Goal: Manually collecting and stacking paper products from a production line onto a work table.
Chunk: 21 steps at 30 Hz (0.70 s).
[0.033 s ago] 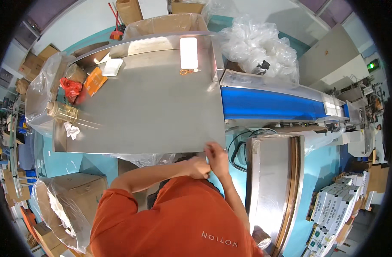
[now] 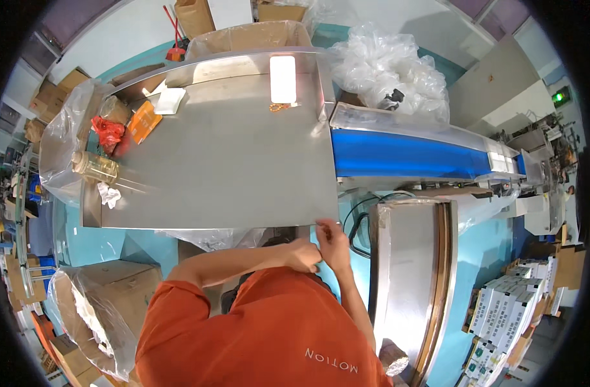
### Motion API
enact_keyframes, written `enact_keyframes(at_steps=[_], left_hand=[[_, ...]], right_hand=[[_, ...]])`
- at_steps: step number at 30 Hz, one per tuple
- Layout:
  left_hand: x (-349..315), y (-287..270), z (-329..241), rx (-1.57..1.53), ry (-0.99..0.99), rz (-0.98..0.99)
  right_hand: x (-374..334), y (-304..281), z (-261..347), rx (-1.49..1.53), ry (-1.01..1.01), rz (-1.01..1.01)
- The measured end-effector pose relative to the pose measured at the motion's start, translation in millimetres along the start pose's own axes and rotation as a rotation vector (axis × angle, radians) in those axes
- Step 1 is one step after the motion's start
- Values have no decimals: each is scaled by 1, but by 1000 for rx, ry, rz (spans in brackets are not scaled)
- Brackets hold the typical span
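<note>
While both hands are drawn together at the front edge of the steel table (image 2: 230,174), near its right-hand corner, no finished piece can be confirmed in either. Judged by this posture, the action between the hands is under way rather than concluded; how much is done and how much remains cannot be established.

Pose: the left hand (image 2: 303,255) lies just short of the table's front edge, its forearm crossing the torso from the left, elbow bent outward. The right hand (image 2: 333,242) is just beside it, on a forearm rising from below the table, fingertips at or just beside the front edge; contact is not determinable.

Grip: left fingers curled, right fingers bent inward. Whether either encloses a small object cannot be told.

The table, nearest to the hands, spans the area ahead and to the left. On its far right side lies a bright white rectangular item (image 2: 282,79); toward its left end, an orange packet (image 2: 144,122) and a jar (image 2: 99,168). Neither hand touches these three. A blue belt (image 2: 411,155) adjoins the table's right side.
</note>
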<state>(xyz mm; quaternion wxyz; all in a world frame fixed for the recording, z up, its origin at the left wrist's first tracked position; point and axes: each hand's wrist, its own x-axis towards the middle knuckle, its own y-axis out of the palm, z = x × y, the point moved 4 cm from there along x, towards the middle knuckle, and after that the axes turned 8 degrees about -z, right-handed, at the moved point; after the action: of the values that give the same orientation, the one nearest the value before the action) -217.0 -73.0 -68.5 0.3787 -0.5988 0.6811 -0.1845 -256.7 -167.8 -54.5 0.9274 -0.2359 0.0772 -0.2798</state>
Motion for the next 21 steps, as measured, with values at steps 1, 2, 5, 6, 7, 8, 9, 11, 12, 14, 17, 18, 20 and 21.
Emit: enact_keyframes(at_steps=[1,2,5,6,7,8,9,11,12,14,17,18,20,21], left_hand=[[5,9,-20,64,18,-7],[23,62,-8,49,168,-148],[4,50,-76,46,576,-567],[5,46,-92,-24,498,-536],[-10,38,-96,-89,418,-506],[-17,29,-105,-154,339,-472],[-18,21,-115,-222,266,-427],[-13,4,-139,-337,110,-334],[-7,-1,-152,-390,38,-271],[17,5,-191,-484,-21,-10],[27,40,-266,-483,-197,381],[17,57,-290,-463,-278,515],[30,72,-293,-374,359,275],[38,79,-316,-341,434,272]], right_hand=[[-15,-17,7,26,27,-17],[-30,-30,19,53,45,-25],[-77,-61,36,-39,-34,-51],[-91,-70,47,41,64,-4],[-103,-77,55,87,97,40],[-118,-85,63,133,132,81],[-129,-97,76,182,187,188],[-152,-120,103,417,74,282],[-164,-138,125,469,41,322],[-176,-181,154,293,-308,261],[-198,-224,193,114,-581,147],[-214,-234,207,50,-677,105],[-257,-267,230,210,-606,-94],[-286,-287,241,377,-615,-220]])
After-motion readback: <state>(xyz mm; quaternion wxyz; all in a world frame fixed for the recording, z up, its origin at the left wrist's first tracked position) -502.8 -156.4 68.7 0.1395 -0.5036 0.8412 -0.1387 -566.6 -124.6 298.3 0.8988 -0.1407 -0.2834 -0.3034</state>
